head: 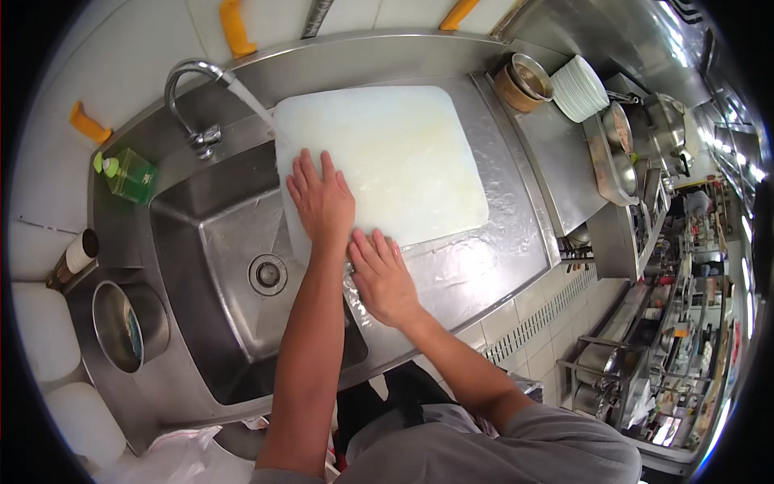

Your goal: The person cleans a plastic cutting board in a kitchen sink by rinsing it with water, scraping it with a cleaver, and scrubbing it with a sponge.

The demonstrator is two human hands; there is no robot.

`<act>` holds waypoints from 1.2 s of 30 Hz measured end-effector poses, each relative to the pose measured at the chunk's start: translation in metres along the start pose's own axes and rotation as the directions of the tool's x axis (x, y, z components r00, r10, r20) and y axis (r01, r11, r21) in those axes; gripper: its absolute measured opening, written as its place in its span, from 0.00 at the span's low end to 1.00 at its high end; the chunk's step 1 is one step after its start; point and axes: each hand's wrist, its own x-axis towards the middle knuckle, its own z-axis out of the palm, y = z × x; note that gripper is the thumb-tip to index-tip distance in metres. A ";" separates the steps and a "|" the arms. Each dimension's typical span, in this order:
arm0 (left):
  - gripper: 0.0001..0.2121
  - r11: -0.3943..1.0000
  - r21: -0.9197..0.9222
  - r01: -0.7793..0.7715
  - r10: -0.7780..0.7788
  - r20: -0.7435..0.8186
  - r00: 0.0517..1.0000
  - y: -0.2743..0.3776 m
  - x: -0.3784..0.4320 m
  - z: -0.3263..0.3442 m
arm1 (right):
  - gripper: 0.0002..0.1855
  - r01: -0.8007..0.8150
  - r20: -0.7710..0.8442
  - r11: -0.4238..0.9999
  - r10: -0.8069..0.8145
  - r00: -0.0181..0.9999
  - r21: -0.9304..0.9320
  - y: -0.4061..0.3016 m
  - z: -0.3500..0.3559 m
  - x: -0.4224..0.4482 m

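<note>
A large white cutting board (pixel 399 157) lies across the right side of the steel sink (pixel 242 212) and the wet steel counter. My left hand (pixel 320 199) rests flat on the board's left part, fingers spread. Near the board's lower edge, my right hand (pixel 382 278) lies palm down with its fingertips at that edge and the rest over the counter. Neither hand grips anything that shows. Water runs from the curved chrome faucet (pixel 196 66) onto the board's upper left corner.
A green soap bottle (pixel 132 176) stands behind the sink, and a steel pot (pixel 130 327) sits at its left. Stacked white plates (pixel 579 89) and brown bowls (pixel 525 85) stand at the back right. Yellow brackets (pixel 236 29) are on the wall; shelves with pans (pixel 598 369) stand at right.
</note>
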 end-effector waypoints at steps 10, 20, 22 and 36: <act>0.29 1.000 -0.005 -0.002 0.003 0.099 0.995 0.028 0.004 0.006 | 0.34 -0.577 -0.324 0.763 0.489 0.810 -0.291 0.194 -0.014 0.130; 0.29 0.998 -0.004 0.070 -0.069 0.104 0.992 0.003 0.002 0.001 | 0.33 -0.064 0.091 0.968 0.089 0.992 -0.242 0.138 -0.032 0.014; 0.29 0.998 -0.009 0.061 -0.060 0.111 0.992 0.011 0.003 -0.001 | 0.34 -0.268 -0.060 0.952 0.262 0.963 -0.146 0.182 -0.033 0.069; 0.23 0.989 -0.063 0.133 -0.126 0.100 0.987 0.004 -0.004 0.006 | 0.26 0.152 0.117 0.979 -0.136 0.984 -0.139 0.142 -0.025 0.045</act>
